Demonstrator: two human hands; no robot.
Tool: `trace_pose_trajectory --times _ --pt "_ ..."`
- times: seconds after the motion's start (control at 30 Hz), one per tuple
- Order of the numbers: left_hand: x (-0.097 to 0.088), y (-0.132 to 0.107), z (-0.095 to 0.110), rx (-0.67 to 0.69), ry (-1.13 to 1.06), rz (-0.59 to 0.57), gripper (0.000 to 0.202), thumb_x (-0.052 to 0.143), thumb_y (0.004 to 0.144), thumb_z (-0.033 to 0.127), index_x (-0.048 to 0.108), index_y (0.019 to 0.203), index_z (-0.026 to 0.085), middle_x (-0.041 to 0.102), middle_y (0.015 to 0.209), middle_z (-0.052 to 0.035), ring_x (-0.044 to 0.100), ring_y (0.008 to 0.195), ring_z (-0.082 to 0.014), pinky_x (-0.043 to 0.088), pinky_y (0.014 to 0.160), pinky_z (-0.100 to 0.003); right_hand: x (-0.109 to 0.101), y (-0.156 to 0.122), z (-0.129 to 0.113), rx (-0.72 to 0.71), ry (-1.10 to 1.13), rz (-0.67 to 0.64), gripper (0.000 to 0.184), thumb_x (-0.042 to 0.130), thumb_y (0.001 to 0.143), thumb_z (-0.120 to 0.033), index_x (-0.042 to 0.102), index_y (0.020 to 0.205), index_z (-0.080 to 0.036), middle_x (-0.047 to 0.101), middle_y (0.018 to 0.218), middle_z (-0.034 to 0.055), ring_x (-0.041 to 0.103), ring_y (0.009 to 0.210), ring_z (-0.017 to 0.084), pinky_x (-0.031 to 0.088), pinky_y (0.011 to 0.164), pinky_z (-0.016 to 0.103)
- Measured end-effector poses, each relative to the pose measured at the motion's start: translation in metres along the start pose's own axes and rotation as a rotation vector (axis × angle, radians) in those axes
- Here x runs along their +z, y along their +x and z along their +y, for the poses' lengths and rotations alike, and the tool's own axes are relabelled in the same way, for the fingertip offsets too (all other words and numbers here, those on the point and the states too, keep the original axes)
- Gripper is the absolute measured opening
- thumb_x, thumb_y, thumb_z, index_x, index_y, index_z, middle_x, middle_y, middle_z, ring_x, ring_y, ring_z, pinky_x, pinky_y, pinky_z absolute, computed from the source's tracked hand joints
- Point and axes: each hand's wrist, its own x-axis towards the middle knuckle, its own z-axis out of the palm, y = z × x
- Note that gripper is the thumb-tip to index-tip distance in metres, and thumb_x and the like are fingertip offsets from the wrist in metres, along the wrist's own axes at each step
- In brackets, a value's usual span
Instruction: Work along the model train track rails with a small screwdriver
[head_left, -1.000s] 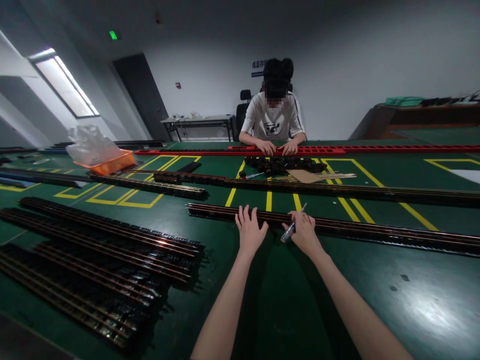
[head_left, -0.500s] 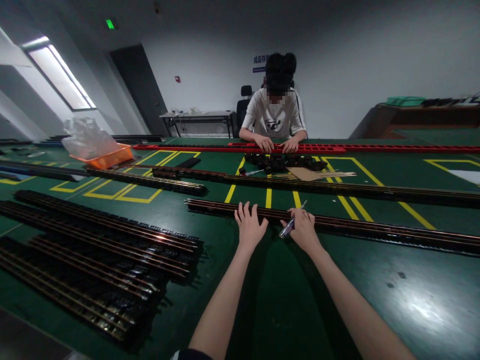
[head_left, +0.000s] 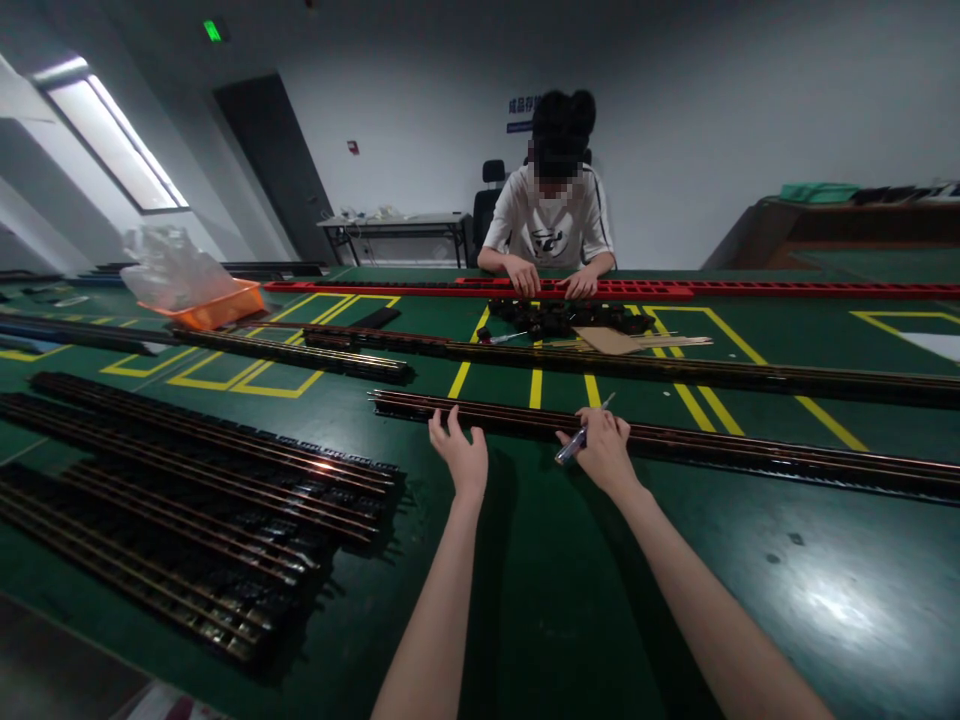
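A long black rail with copper-coloured strips (head_left: 720, 446) lies across the table in front of me. Near its left end is my left hand (head_left: 459, 455), fingers spread and curved at the rail's near edge; whether the fingertips touch it I cannot tell. My right hand (head_left: 606, 450) is closed around a slim screwdriver-like tool (head_left: 571, 446) and rests against the rail further right. The tool's thicker, shiny end points down to the left, and its thin end sticks out above the fingers.
Several similar strip-lined rails (head_left: 187, 500) lie at the left. Behind my rail runs another long rail (head_left: 675, 374), with cardboard (head_left: 606, 341) and black parts (head_left: 551, 318) beyond. An orange basket (head_left: 225, 306) holds plastic bags. Opposite, a co-worker (head_left: 551, 215) handles a red rail (head_left: 645, 291).
My left hand has moved left along the rail towards its end. My right hand stays at nearly the same spot with the tool. The view has shifted slightly.
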Motion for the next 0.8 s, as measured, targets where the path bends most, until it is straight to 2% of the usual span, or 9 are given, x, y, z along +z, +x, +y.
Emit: trace_pose_trajectory --times 0.13,0.2,0.37,0.57,0.8 --pt "-0.013 0.003 -0.010 0.071 -0.021 -0.092 0.041 0.043 0.084 0.020 0.050 0.125 0.014 0.036 0.139 -0.0159 0.033 0.133 -0.0280 0.034 0.109 -0.045 -0.001 0.000 -0.002 0.005 -0.071 0.039 0.033 0.044 0.087 -0.049 0.045 0.092 -0.017 0.060 0.088 0.0125 0.055 0.089 0.029 0.030 0.084 0.042" --pt "-0.015 0.004 -0.012 0.087 -0.021 -0.102 0.041 0.042 0.085 0.021 0.049 0.125 0.015 0.035 0.138 -0.0151 0.035 0.133 -0.0270 0.036 0.108 -0.042 -0.001 -0.001 -0.002 0.011 -0.094 0.051 0.034 0.044 0.086 -0.050 0.045 0.091 -0.016 0.061 0.088 0.0127 0.055 0.088 0.029 0.029 0.084 0.042" --pt "-0.011 0.007 -0.011 0.054 -0.031 -0.055 0.041 0.044 0.085 0.024 0.050 0.125 0.017 0.032 0.140 -0.0149 0.035 0.133 -0.0278 0.039 0.106 -0.042 -0.002 -0.002 -0.003 0.023 -0.075 0.041 0.036 0.044 0.086 -0.052 0.046 0.092 -0.016 0.061 0.087 0.0123 0.054 0.088 0.028 0.028 0.083 0.041" --pt "-0.011 0.010 -0.005 -0.003 -0.062 -0.007 0.034 0.045 0.085 0.024 0.057 0.115 0.018 0.042 0.133 -0.0141 0.044 0.127 -0.0254 0.041 0.105 -0.040 -0.002 -0.001 -0.008 0.052 -0.128 0.044 0.048 0.044 0.082 -0.063 0.046 0.092 -0.015 0.060 0.089 0.0151 0.052 0.088 0.029 0.027 0.081 0.042" --pt "-0.018 0.011 0.000 -0.095 -0.145 0.019 0.028 0.044 0.084 0.020 0.062 0.106 0.018 0.051 0.124 -0.0114 0.050 0.121 -0.0232 0.042 0.103 -0.038 0.000 0.001 -0.008 0.087 -0.202 0.008 0.043 0.050 0.079 -0.056 0.045 0.092 -0.015 0.060 0.091 0.0162 0.051 0.090 0.031 0.025 0.080 0.042"
